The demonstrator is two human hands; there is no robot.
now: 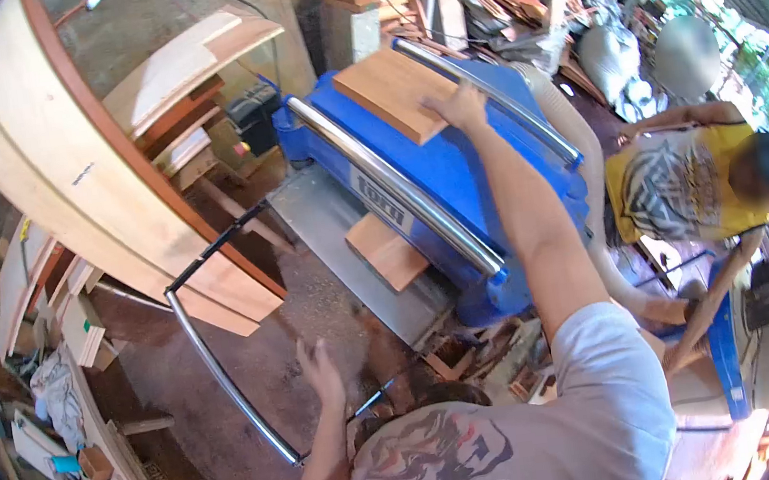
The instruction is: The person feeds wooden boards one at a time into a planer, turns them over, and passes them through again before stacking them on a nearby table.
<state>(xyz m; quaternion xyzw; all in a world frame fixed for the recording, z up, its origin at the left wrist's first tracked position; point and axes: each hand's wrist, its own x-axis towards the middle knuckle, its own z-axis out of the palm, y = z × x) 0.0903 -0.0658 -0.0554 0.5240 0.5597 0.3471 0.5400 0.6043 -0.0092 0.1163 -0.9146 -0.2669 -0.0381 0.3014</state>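
Note:
My right hand (460, 108) reaches across a blue thickness planer (513, 195) and grips the near end of a flat wooden board (390, 90). That board lies on top of the machine, between its two chrome rollers (397, 186). My left hand (321, 372) hangs low over the floor with its fingers apart and nothing in it. A second wooden board (388, 251) sticks out from under the machine onto its grey metal bed (333, 246).
A frame with a chrome roller (229, 379) extends from the bed. Long pale planks (97, 170) stand at left. A co-worker in a yellow shirt (685, 184) is at the right, beyond the machine. Scrap wood (519, 3) and sacks (610, 59) are piled behind.

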